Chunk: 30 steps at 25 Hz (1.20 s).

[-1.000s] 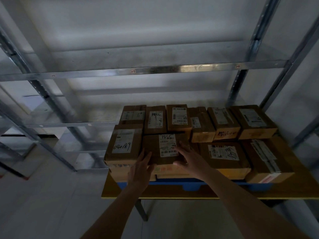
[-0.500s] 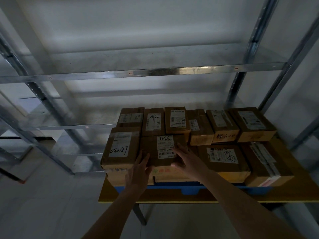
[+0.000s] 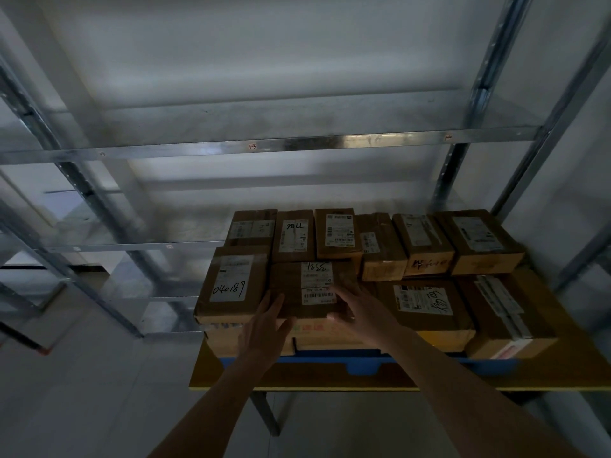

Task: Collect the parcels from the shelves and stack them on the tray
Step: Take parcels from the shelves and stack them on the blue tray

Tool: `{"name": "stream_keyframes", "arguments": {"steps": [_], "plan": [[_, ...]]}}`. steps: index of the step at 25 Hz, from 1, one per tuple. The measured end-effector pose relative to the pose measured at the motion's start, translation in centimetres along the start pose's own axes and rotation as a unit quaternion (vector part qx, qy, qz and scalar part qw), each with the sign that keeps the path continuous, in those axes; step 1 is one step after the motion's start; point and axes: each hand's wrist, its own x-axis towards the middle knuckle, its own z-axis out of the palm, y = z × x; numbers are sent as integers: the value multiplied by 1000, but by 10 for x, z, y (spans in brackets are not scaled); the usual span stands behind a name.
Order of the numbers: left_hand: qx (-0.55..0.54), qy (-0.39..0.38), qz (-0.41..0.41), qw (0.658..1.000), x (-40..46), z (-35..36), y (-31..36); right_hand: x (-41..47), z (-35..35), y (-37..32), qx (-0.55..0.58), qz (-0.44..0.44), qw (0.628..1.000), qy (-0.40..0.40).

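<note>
The parcel [image 3: 310, 289] under both hands was a flat brown cardboard box w/ white labels, "1255" handwritten upside down on top and a barcode near its front edge. It lay in the front row of the stack on the blue tray [image 3: 363, 361], on top of a lower box, just beside the "040189" box [image 3: 231, 285]. Left hand [image 3: 264, 328] lay at its front-left corner, fingers straight and flat against it. Right hand [image 3: 360, 312] rested on its right part, fingers spread, thumb at the front edge; not clamped.

Count: approx. 10 boxes visible on top, 6 in the back row, 4 in front, plus lower ones partly hidden. 1 tray, on 1 table [image 3: 330, 378]. Metal shelves [image 3: 264, 147] stood behind.
</note>
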Motion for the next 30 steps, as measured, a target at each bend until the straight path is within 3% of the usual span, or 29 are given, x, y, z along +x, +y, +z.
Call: {"name": "stream_keyframes", "arguments": {"steps": [7,16,23,27,30], "plan": [[-1,8,53,999,-32,-27,4,-58,-37,-25,-16,21,999,38],[-82,63,255,962,-121,-92,77,-248,-112,-53,-51,137,985,90],[-126,11,386,914,-218,-95,223,-439,-200,-71,-109,247,952,146],[-134,-82,474,866,-285,-76,330,-584,-225,-47,-92,346,913,194],[-144,-102,512,840,-347,-58,411,-691,-230,-22,-74,395,889,221]]}}
